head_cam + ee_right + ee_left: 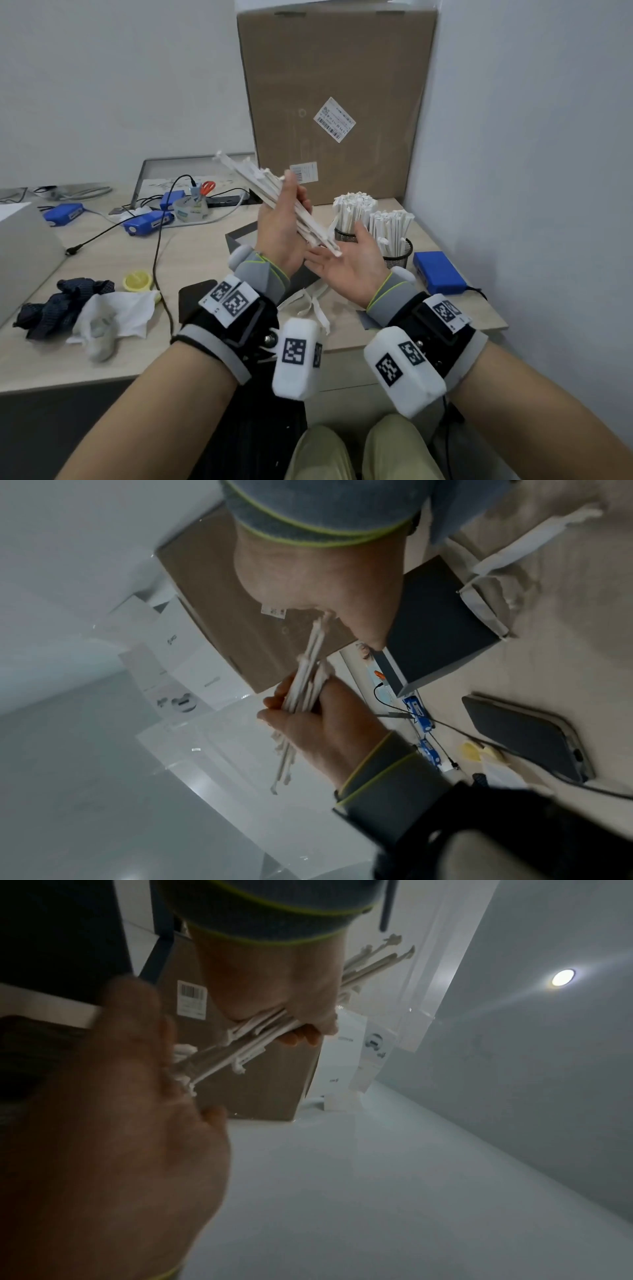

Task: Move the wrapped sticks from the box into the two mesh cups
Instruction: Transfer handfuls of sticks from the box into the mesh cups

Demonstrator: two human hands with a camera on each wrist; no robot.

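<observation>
My left hand [284, 222] is raised above the table and grips a bundle of white wrapped sticks [248, 171], which slants down to the right. My right hand [349, 270] lies open, palm up, beneath the bundle's lower end, and the stick tips touch its palm. The left wrist view shows my left hand [274, 988] curled round the bundle [240, 1042], with my right hand [120, 1123] close by. Two black mesh cups [344, 236] [399, 255], both packed with upright sticks, stand just right of my hands. The dark box [243, 236] sits under my hands.
A tall cardboard box [335, 102] stands behind against the wall. A blue device [438, 272] lies right of the cups. Loose wrapped sticks [308, 301] lie near the table's front edge. Cables, blue devices, a tape roll, cloth and tissue cover the left side.
</observation>
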